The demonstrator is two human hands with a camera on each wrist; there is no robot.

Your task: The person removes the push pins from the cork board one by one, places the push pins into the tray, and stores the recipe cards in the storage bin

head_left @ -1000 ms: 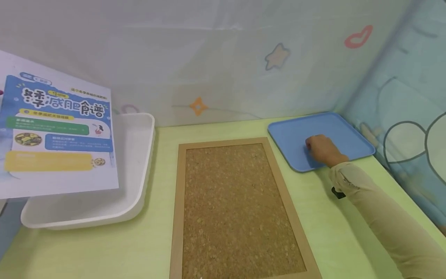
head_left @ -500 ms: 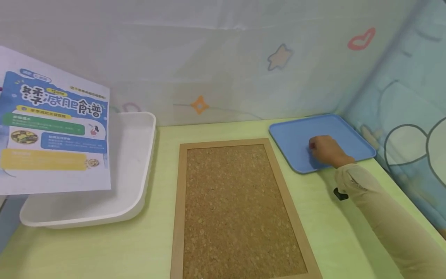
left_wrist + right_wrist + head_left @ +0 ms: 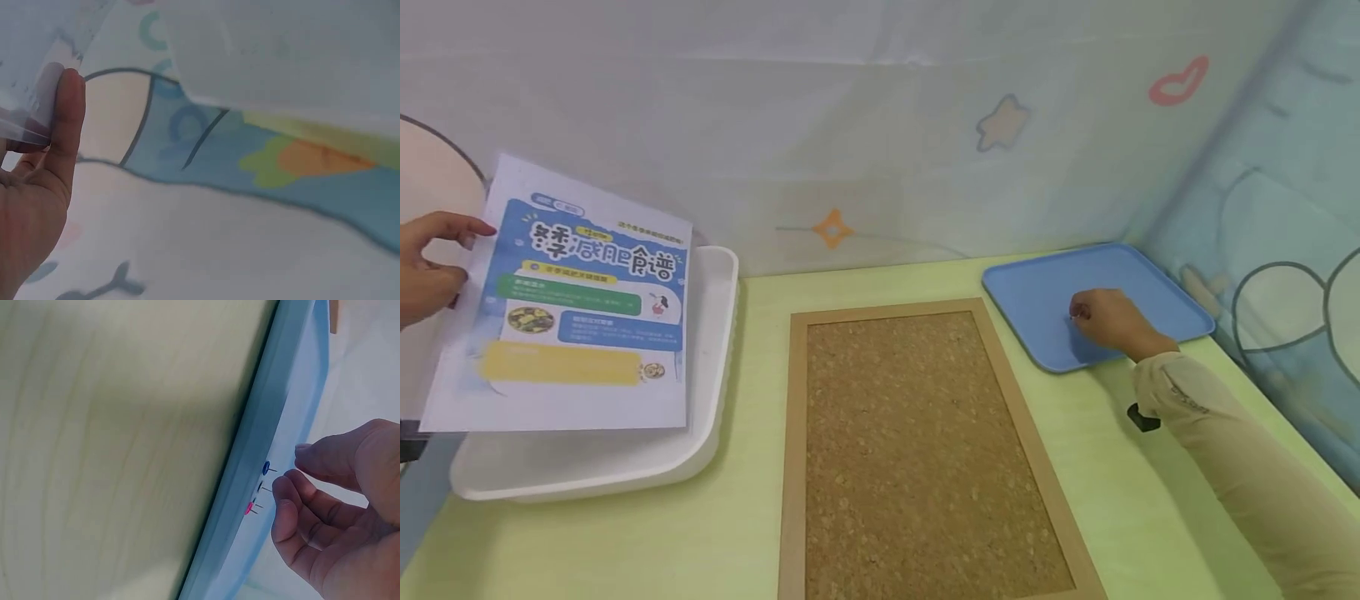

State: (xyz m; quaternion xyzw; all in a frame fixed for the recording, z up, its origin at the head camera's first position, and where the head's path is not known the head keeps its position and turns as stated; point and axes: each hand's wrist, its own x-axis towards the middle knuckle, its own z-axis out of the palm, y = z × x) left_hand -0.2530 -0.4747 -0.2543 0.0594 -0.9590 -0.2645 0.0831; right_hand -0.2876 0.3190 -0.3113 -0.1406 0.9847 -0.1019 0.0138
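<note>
At the left of the head view my left hand (image 3: 430, 267) pinches the left edge of a printed poster (image 3: 591, 321) with Chinese lettering and food pictures. The poster hangs tilted over a white bin. In the left wrist view the sheet (image 3: 37, 75) looks glossy and is partly cut off. My right hand (image 3: 1116, 321) hovers above the blue tray (image 3: 1138, 287), its thumb apart from its bent fingers. Nothing shows between them in the right wrist view. Close by the fingertips, a blue thumbtack (image 3: 267, 467), a dark one (image 3: 260, 486) and pinkish-red ones (image 3: 249, 508) lie points up in the tray.
A cork board (image 3: 925, 450) with a wooden frame lies in the middle of the pale yellow-green table (image 3: 745, 517). The white bin (image 3: 700, 433) stands at the left. Cartoon-printed cloth walls (image 3: 880, 150) close off the back and sides.
The poster has shifted right and slightly down, and my left hand has come into the head view with it. My right hand has drifted slightly right over the tray.
</note>
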